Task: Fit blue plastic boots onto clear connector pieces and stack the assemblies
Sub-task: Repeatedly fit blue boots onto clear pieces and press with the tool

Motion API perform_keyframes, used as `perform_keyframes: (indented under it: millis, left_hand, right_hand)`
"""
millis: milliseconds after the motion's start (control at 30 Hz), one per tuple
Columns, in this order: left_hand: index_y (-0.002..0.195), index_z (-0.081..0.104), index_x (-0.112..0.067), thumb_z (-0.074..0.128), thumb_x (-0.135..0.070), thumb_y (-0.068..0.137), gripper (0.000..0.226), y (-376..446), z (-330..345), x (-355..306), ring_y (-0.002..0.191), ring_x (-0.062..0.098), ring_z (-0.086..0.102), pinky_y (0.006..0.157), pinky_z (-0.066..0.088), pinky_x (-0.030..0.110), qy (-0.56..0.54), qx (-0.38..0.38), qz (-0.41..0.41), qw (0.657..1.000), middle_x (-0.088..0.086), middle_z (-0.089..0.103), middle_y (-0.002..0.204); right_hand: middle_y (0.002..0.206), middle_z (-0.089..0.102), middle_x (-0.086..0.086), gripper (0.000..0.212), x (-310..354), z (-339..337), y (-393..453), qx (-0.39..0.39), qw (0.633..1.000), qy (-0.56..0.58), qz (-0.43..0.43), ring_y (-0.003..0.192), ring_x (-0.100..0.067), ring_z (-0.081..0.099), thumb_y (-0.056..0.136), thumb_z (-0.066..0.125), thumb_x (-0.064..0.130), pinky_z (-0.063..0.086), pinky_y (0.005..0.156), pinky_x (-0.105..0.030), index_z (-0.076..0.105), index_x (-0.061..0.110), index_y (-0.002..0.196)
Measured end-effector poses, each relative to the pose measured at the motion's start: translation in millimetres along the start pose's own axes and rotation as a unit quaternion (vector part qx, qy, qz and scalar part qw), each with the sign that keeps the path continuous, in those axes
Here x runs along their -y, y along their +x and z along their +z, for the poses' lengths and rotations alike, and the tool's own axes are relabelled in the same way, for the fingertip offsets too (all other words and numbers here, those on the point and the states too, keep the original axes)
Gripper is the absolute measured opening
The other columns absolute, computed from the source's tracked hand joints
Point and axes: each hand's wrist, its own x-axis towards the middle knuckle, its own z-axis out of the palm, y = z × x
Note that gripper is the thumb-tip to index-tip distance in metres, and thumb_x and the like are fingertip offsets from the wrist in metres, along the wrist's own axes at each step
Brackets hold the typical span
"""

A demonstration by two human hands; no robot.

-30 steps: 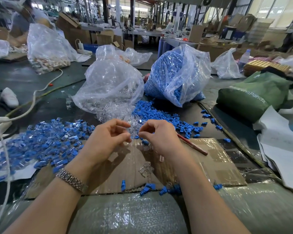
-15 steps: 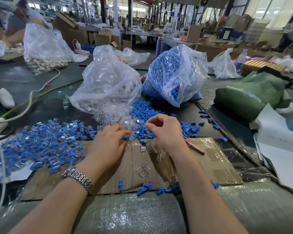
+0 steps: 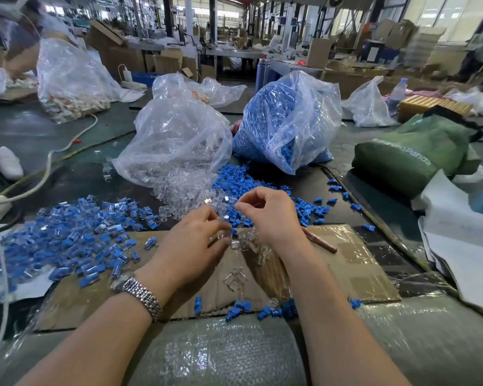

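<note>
Both hands are working at the far edge of a cardboard sheet. The left hand is lying palm-down, fingers reaching among loose clear connector pieces; whether it is pinching one is blurred, cannot tell. The right hand is hovering just beside it, thumb and forefinger curled together, apparently pinching something small and blue, too small to identify. Loose blue boots are lying scattered just beyond the hands, spilling from a bag of blue boots. Clear pieces are spilling from a clear bag beside it. A pile of finished assemblies is spreading to the left. A red pencil is lying beside the right wrist.
</note>
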Motion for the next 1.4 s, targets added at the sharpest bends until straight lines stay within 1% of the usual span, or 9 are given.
perform_keyframes:
  millis: [233,333,433,533,733,900,1000,1233,1400]
  left_hand:
    - [0.110,0.067,-0.029,0.066,-0.038,0.094,0.018,2,-3,-7,0.092,0.001,0.050,0.089,0.048,0.022,-0.026,0.010,-0.015,0.999,-0.018,0.052,0.098]
    - [0.110,0.070,-0.029,0.068,-0.030,0.094,0.015,2,-10,-6,0.081,-0.006,0.059,0.074,0.047,0.009,-0.108,-0.002,-0.056,0.993,-0.023,0.060,0.090]
    - [0.105,0.073,-0.032,0.069,-0.021,0.093,0.017,1,-21,-2,0.072,0.004,0.072,0.067,0.054,0.010,-0.295,-0.017,-0.132,0.946,-0.011,0.076,0.080]
    - [0.102,0.076,-0.024,0.066,-0.014,0.095,0.016,-1,-28,0,0.079,0.015,0.077,0.069,0.061,0.021,-0.425,0.010,-0.184,0.886,0.000,0.079,0.086]
    - [0.103,0.077,-0.007,0.067,-0.023,0.085,0.026,-5,-32,0,0.089,0.028,0.077,0.068,0.062,0.025,-0.555,0.037,-0.221,0.801,0.012,0.078,0.097]
    - [0.098,0.079,-0.007,0.067,-0.021,0.088,0.021,-6,-35,2,0.093,0.034,0.076,0.071,0.063,0.029,-0.589,0.043,-0.232,0.773,0.021,0.076,0.100]
    - [0.105,0.077,-0.003,0.071,-0.013,0.083,0.025,-8,-40,3,0.098,0.034,0.075,0.077,0.062,0.028,-0.623,0.081,-0.208,0.750,0.023,0.075,0.104]
    - [0.102,0.075,0.000,0.074,-0.011,0.073,0.031,-10,-40,-2,0.081,0.028,0.077,0.070,0.062,0.024,-0.583,0.016,-0.201,0.787,0.026,0.075,0.091]
    - [0.092,0.080,-0.005,0.076,-0.007,0.073,0.019,-8,-41,3,0.085,0.030,0.076,0.072,0.062,0.026,-0.640,0.007,-0.206,0.741,0.027,0.075,0.096]
  right_hand:
    - [0.083,0.071,0.007,0.006,0,-2,-2,0.008,1.000,0.006,0.000,0.079,-0.008,0.066,0.091,0.076,0.026,0.052,0.073,-0.022,0.074,0.022,0.088]
    - [0.081,0.074,0.004,0.004,1,-3,-2,0.018,0.999,0.039,0.015,0.079,-0.011,0.070,0.090,0.078,0.023,0.055,0.076,-0.023,0.075,0.020,0.089]
    - [0.078,0.075,0.002,0.003,3,-3,-2,0.050,0.996,0.073,-0.004,0.074,-0.005,0.072,0.091,0.076,0.016,0.058,0.077,-0.021,0.075,0.014,0.092]
    - [0.077,0.072,0.005,0.003,7,-1,-6,0.094,0.991,0.067,-0.061,0.068,0.003,0.067,0.094,0.072,0.012,0.053,0.071,-0.015,0.073,0.014,0.091]
    - [0.083,0.075,0.002,0.002,9,5,-12,0.118,0.985,0.038,-0.120,0.082,-0.012,0.071,0.094,0.073,0.016,0.059,0.086,-0.037,0.075,0.016,0.094]
    - [0.085,0.072,0.006,0.003,8,7,-14,0.096,0.982,-0.015,-0.164,0.081,-0.009,0.068,0.092,0.075,0.018,0.058,0.082,-0.038,0.074,0.020,0.095]
    - [0.086,0.072,0.005,0.002,9,5,-15,0.082,0.982,-0.016,-0.172,0.082,-0.010,0.068,0.092,0.075,0.016,0.058,0.082,-0.038,0.075,0.017,0.094]
    - [0.084,0.071,0.003,0.005,12,0,-19,0.084,0.979,-0.002,-0.186,0.080,-0.012,0.066,0.091,0.077,0.017,0.056,0.080,-0.036,0.075,0.014,0.094]
    - [0.092,0.074,0.000,0.019,14,-6,-19,0.129,0.977,0.088,-0.143,0.086,-0.012,0.071,0.090,0.075,0.007,0.059,0.086,-0.029,0.071,0.016,0.107]
